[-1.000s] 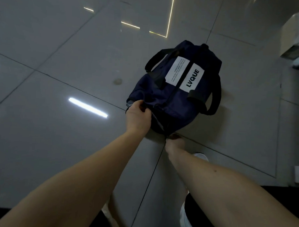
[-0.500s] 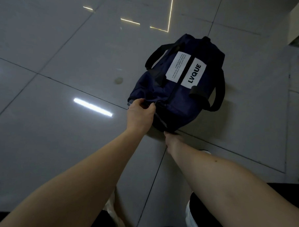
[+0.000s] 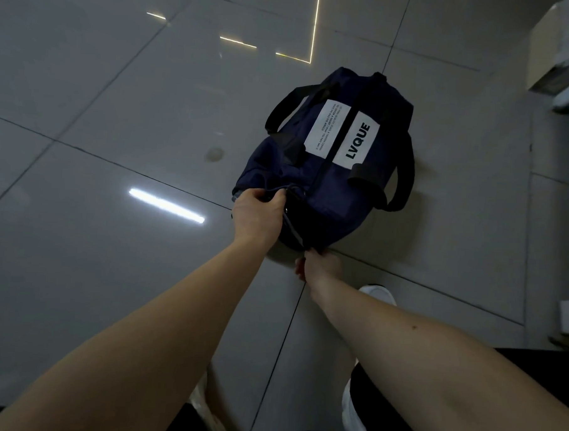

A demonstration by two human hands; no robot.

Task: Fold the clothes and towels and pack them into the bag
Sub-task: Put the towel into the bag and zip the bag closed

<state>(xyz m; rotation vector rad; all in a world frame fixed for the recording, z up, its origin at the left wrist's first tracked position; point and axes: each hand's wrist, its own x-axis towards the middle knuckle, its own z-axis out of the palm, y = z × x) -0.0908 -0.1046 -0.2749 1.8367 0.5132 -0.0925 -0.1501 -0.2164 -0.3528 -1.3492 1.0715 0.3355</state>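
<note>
- Bag (image 3: 349, 198), navy, lies on the tiled floor (image 3: 118, 117), its near end by the person's white shoe (image 3: 377, 292).
- Right hand (image 3: 320, 265) pinches the bag's near tip, at the end of the zip (image 3: 320, 181).
- Left hand (image 3: 257, 214) grips bunched fabric just left of the zip.
- Black handles (image 3: 406, 162) flop to either side.
- Two white patches flank the zip: right label (image 3: 358, 140) reads "LVQUE"; left label (image 3: 324, 126) has small print that is unreadable.

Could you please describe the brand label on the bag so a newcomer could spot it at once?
On the glossy tiled floor lies a navy duffel bag with black handles. Two white labels sit side by side on its top. The brand label is the right one, bearing large black letters LVQUE; its neighbour carries only tiny print.
</note>
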